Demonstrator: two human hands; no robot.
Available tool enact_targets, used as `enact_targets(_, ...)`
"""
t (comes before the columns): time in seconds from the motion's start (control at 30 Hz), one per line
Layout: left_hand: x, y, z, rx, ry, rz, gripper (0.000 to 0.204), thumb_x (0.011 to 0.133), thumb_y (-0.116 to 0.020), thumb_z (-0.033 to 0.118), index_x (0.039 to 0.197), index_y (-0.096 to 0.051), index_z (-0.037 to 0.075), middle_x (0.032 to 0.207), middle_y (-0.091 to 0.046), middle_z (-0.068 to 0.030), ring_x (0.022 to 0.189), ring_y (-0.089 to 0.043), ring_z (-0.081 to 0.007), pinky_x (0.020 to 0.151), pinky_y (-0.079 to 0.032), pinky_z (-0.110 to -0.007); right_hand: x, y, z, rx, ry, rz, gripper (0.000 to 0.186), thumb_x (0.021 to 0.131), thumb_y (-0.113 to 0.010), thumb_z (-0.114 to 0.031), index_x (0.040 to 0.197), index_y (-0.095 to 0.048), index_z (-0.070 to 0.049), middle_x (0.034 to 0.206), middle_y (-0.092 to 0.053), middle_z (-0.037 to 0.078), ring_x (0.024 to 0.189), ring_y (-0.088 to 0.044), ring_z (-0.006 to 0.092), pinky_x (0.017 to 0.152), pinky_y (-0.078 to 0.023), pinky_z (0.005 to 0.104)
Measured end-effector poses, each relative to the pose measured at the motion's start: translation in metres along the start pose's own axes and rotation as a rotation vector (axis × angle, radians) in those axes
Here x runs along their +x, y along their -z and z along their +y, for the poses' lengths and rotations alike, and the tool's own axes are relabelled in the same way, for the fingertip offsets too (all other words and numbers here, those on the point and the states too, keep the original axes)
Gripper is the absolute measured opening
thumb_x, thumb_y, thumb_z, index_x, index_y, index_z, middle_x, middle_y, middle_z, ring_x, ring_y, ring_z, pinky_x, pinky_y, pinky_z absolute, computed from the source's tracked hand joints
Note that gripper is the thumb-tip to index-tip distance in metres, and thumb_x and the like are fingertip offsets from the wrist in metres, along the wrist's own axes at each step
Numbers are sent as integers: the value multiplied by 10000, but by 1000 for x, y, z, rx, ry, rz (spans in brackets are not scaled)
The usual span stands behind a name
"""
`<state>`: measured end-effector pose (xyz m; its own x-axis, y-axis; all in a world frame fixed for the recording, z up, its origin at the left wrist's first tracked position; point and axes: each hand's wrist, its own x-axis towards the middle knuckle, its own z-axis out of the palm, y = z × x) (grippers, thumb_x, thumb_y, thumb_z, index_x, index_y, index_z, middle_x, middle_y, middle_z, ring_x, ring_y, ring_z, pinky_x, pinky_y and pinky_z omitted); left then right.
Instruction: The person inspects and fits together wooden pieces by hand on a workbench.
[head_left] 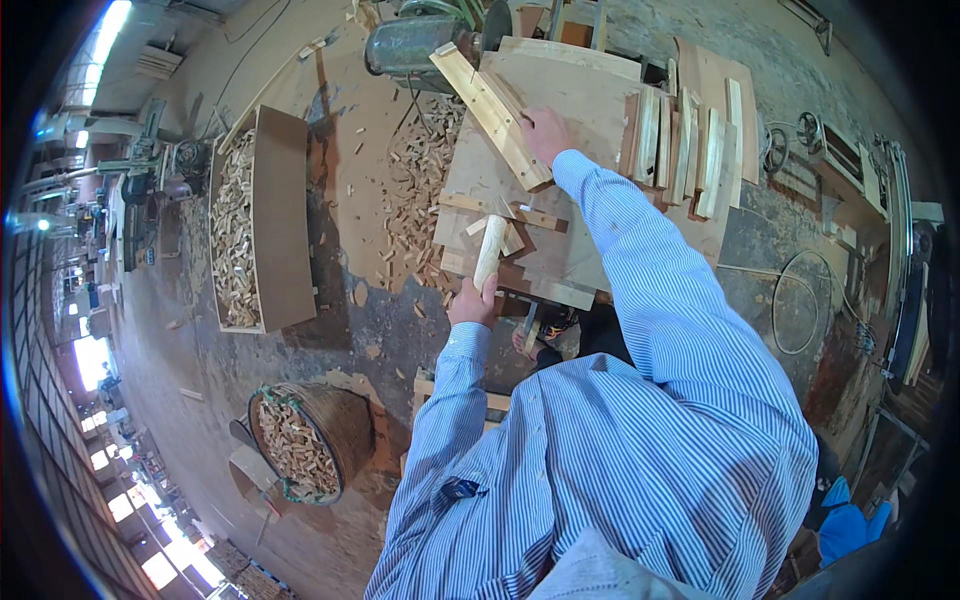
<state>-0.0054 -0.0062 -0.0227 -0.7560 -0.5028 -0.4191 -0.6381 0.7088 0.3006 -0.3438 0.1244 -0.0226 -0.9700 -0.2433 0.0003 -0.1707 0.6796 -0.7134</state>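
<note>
My left hand [472, 303] grips the lower end of a pale, short wooden piece [491, 243], angled up over the plywood worktop [560, 260]. My right hand [545, 135] is closed on the right side of a long pale wooden jig board [483, 107] with small dark marks, lying diagonally on the worktop’s upper part. Small wood strips [465, 201] and offcuts lie beside and under the piece in my left hand. A stack of curved wooden pieces [680, 150] rests at the worktop’s right.
A green-grey machine [405, 48] stands beyond the worktop. Offcuts [405, 190] litter the floor leftward, near a long box [280, 220] of scraps. A basket of scraps [345, 445] stands lower left. A coiled cable [800, 305] and a wheeled machine [840, 170] are at right.
</note>
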Motion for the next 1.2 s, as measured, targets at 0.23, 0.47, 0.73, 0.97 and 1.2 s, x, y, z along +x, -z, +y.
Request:
enact_targets(0.23,-30,1,-26,-36,-12,-16,644,968,-434,669,1041,-573,44,885,-694,-271,856,-674,-473,743,-518,-570,6,-17,-21,41,-79,-68,285,945,-589,-294,1103,-756,-125,1094,-715,178,1048,-655,384,952,-501,446)
enact_targets(0.47,-35,3,-30,-3,54,-100,647,970,-436,669,1098,-564,48,884,-701,-254,859,-679,-461,750,-521,-555,30,-35,-28,17,-60,-43,291,952,-584,-310,1141,-746,-159,1121,-717,146,1041,-665,370,940,-510,449)
enact_targets(0.73,-21,7,-12,-21,40,-66,631,972,-454,646,1102,-581,42,892,-706,-251,867,-684,-457,758,-524,-552,66,-47,-15,73,-52,-30,277,959,-582,-309,1149,-749,-197,1137,-715,126,1049,-663,366,940,-512,462)
enact_targets(0.97,10,12,25,-3,50,-67,602,977,-457,637,1028,-558,45,873,-701,-244,844,-683,-455,743,-529,-555,108,-32,-6,71,-68,-38,267,957,-581,-310,1132,-754,-208,1137,-713,125,1053,-662,361,937,-517,467)
enact_targets(1.2,38,16,55,-20,-15,17,607,987,-463,614,1028,-593,22,855,-688,-281,838,-672,-477,732,-518,-554,145,-13,3,8,-122,-52,273,957,-556,-316,1110,-759,-216,1123,-715,130,1045,-666,357,939,-520,466)
